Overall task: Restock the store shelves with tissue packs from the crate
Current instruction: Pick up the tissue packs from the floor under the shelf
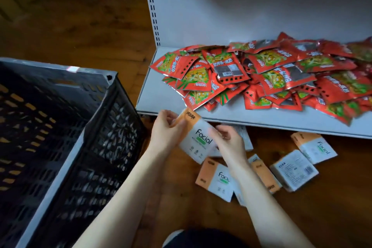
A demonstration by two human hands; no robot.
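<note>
Left hand (167, 130) and right hand (228, 140) both grip one tissue pack (201, 137) over wooden floor (312, 217). White shelf (155, 92) carries red snack packets (261, 74); crate (112, 137) alongside

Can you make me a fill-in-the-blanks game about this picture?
1. The left hand and right hand hold a tissue pack that says ____ on it.
2. The snack packets piled on the white shelf are mostly ____.
3. Other tissue packs lie on the wooden ____.
4. The dark crate stands to the hands' ____.
Missing words: Facial; red; floor; left.
</note>
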